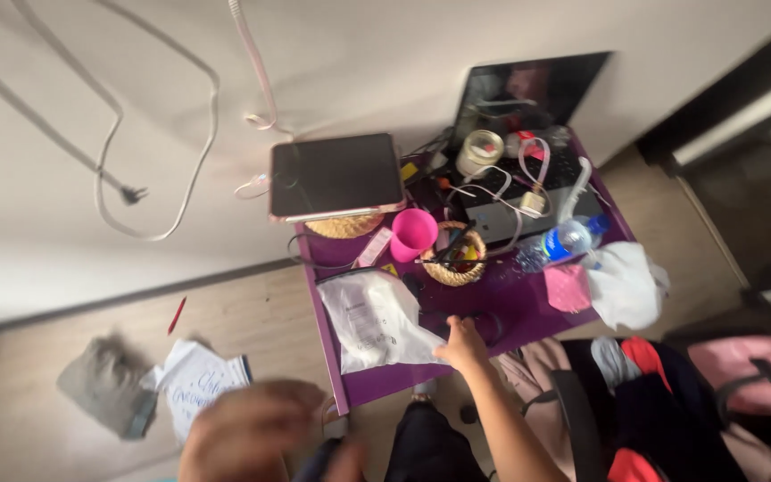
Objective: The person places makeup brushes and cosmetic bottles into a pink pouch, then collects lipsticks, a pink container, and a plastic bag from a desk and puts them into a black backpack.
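My right hand [463, 344] reaches onto the purple table [528, 308]. Its fingers are curled at the lower right corner of a white plastic bag [372, 319] that lies flat near the table's front edge. A dark round object [484, 319] sits just beyond the knuckles. My left hand [252, 430] hovers low at the bottom left, over the floor and off the table. It is heavily blurred, so its fingers cannot be made out and nothing shows in it.
The table holds a tablet [336, 176], pink cup [413, 234], small woven basket [453, 256], water bottle [568, 237], white cloth [625, 284], laptop [528, 94] and tangled cables. Papers [200, 382] and a grey cloth [104, 384] lie on the floor. A clothes-covered chair [671, 402] stands right.
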